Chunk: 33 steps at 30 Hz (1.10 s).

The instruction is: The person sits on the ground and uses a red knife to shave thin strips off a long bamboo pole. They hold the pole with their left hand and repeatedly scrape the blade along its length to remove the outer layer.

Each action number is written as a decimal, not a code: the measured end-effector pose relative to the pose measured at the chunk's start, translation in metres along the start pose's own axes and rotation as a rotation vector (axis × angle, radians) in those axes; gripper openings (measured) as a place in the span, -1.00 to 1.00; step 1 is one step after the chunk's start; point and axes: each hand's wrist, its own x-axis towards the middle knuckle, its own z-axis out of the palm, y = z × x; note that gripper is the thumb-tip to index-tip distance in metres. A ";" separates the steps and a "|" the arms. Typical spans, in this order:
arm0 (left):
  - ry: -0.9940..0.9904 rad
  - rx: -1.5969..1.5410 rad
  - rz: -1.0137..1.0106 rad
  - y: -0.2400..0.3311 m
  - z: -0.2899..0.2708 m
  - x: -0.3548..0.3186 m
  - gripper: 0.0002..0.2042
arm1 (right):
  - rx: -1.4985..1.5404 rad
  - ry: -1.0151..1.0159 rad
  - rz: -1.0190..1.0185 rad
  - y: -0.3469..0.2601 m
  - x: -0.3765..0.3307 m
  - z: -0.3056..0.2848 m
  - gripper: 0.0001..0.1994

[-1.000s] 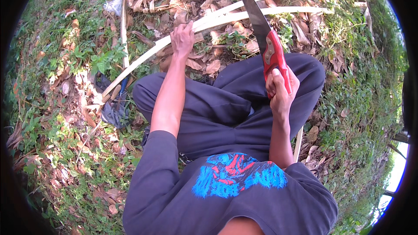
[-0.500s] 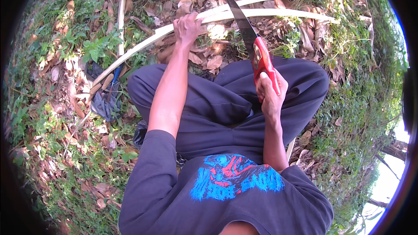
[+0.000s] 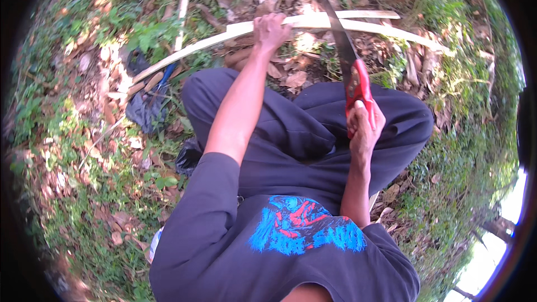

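Observation:
My right hand (image 3: 364, 124) is closed round the red handle of a handsaw (image 3: 345, 47). Its dark, tapering blade points away from me and crosses over two pale wooden strips. The long strip (image 3: 196, 49) runs from the left beside my knee to the far right. A shorter strip (image 3: 372, 15) lies along its far side. My left hand (image 3: 272, 31) grips both strips where they overlap, left of the blade; its fingertips are partly hidden. Whether the blade's teeth touch the wood I cannot tell.
My crossed legs (image 3: 268, 117) in dark trousers lie just nearer than the strips. To the left, a dark plastic bag (image 3: 146, 113) lies with a blue-handled tool (image 3: 166, 74) by it. Another pale strip (image 3: 184, 8) points away at the far left. Dry leaves and low green plants cover the ground.
The shorter strip has swung nearer the long one and now lies almost parallel to it. The whole view has shifted, with hands and saw appearing further right. Both hands keep their holds.

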 end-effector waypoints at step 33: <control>-0.202 -0.049 0.149 0.028 0.059 -0.079 -0.56 | 0.097 -0.148 -0.126 0.094 0.048 0.025 -0.80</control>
